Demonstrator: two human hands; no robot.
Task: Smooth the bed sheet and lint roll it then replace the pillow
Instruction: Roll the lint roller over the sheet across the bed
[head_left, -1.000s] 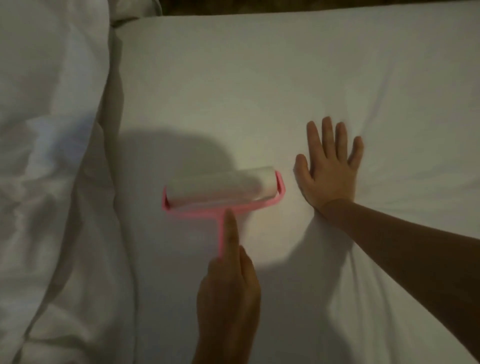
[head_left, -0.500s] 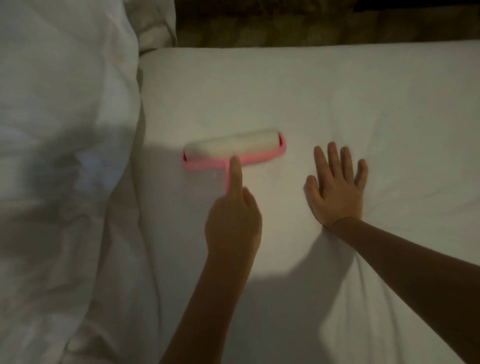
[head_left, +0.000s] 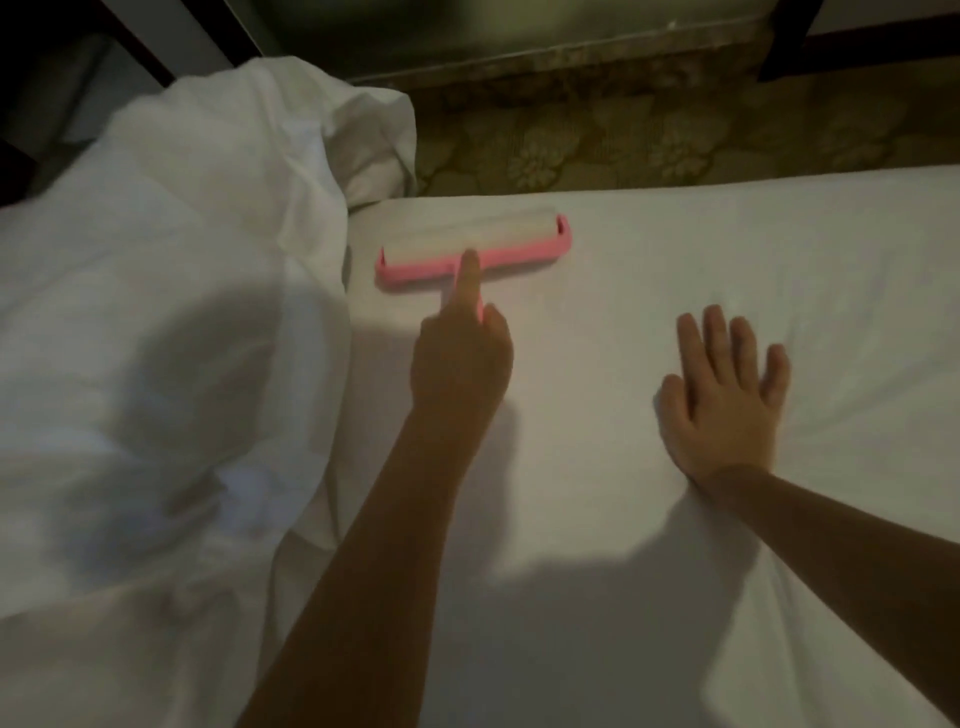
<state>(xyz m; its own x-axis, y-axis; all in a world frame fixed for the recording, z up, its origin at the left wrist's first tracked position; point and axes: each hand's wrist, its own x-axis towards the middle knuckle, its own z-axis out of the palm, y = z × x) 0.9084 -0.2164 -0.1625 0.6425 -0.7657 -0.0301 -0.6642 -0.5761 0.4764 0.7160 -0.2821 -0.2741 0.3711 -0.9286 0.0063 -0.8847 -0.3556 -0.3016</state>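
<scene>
Head view: left hand (head_left: 460, 358) clamping lint roller (head_left: 483, 234); right hand (head_left: 722, 400) pressing sheet (head_left: 701, 249), fingers apart; roller sitting near edge, risking overrun.

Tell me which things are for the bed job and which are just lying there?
For the job: lint roller, gripped by the left hand; bed sheet, pressed flat by the right hand.
Just lying about: crumpled white bedding on the left; patterned carpet beyond the bed.
</scene>
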